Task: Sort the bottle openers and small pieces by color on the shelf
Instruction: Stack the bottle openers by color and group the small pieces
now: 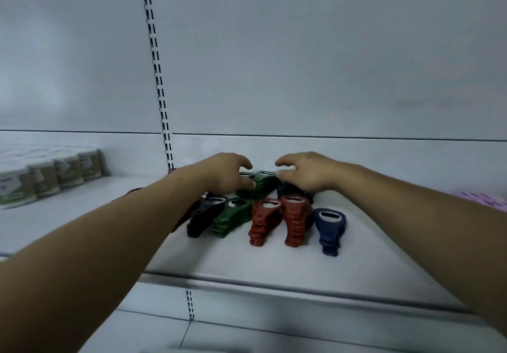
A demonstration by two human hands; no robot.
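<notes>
Stacks of bottle openers stand in a row on the white shelf [233,256]: black [201,216], green [233,216], two red stacks [263,222] [296,219] and a blue opener [329,229]. Behind them lie another green stack [264,185] and a dark blue pile [288,190]. My left hand [226,173] reaches in from the left and pinches the near end of the back green stack. Over the dark blue pile hovers my right hand [308,174], its fingers loosely curled and blurred beside the green stack. More red openers [189,212] are mostly hidden by my left forearm.
A row of labelled cans [68,170] stands at the shelf's far left. A pink perforated item [482,201] lies at the right edge. A slotted upright [156,64] runs up the back panel. The shelf's front lip [274,286] runs below the stacks.
</notes>
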